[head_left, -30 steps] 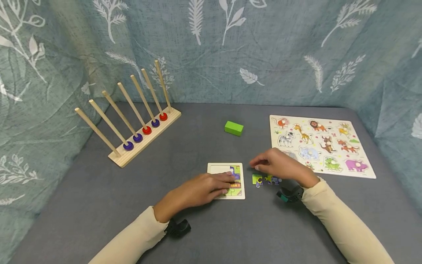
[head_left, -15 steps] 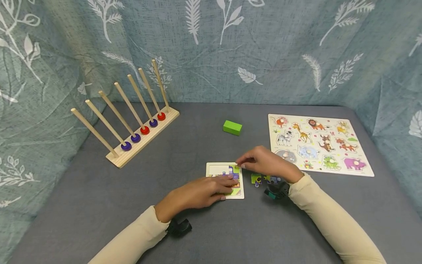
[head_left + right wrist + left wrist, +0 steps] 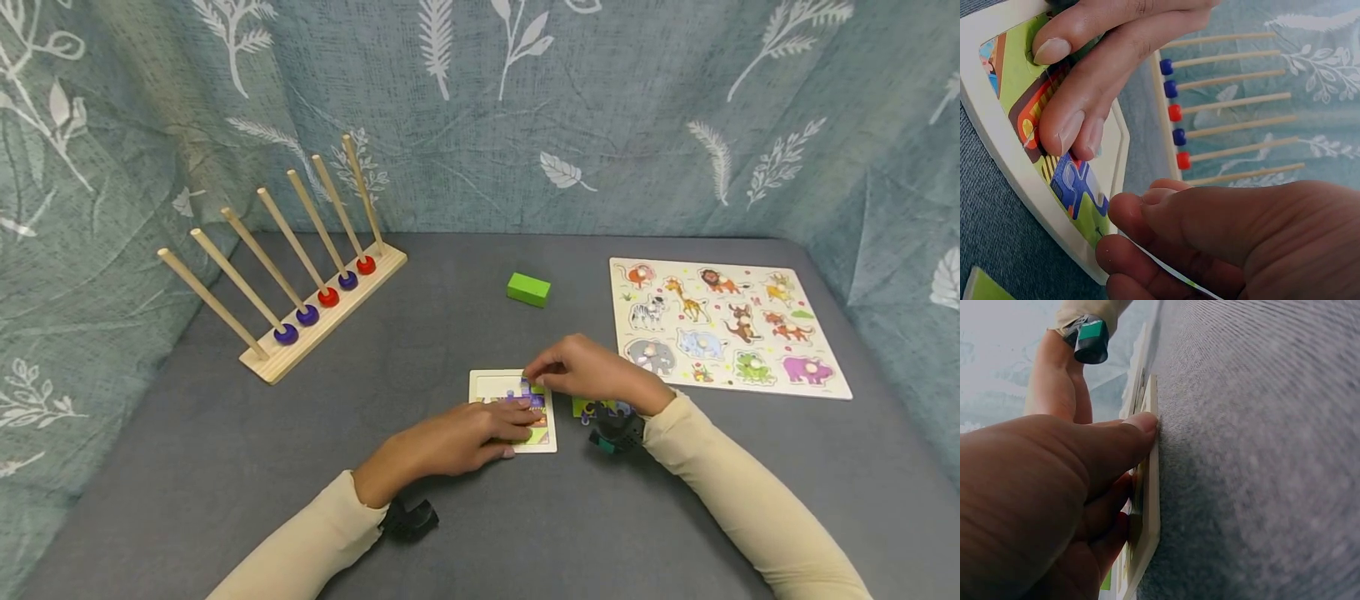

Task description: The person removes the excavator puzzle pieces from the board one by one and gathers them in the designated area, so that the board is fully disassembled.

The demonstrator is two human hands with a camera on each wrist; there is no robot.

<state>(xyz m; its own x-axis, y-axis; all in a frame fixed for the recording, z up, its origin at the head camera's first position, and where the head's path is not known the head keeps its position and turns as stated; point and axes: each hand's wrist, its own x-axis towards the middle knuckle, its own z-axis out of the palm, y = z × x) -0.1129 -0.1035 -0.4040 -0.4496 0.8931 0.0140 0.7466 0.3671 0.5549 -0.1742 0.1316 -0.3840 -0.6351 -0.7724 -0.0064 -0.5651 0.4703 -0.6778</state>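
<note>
A small square jigsaw puzzle tray [image 3: 476, 379] lies on the table with colourful pieces in its right part. My left hand [image 3: 450, 433] rests on it. In the right wrist view its fingers [image 3: 1063, 119] lie across the pieces, and in the left wrist view the thumb [image 3: 1141, 422] touches the rim. My right hand [image 3: 592, 371] is over the tray's far right corner, its thumb and index tips close together beside a green-and-purple corner piece [image 3: 1088, 215]. I cannot tell whether they pinch it. Loose puzzle pieces [image 3: 581, 407] lie right of the tray, partly hidden by the right wrist.
A wooden peg stand [image 3: 330, 321] with red and purple beads stands at the left. A green block [image 3: 528, 289] lies behind the tray. The animal peg puzzle board [image 3: 712, 325] lies at the back right, in front of the hanging curtain [image 3: 480, 167].
My right hand has moved left from above the loose pieces onto the tray's far right corner. My left hand stays on the tray, its fingers slightly shifted.
</note>
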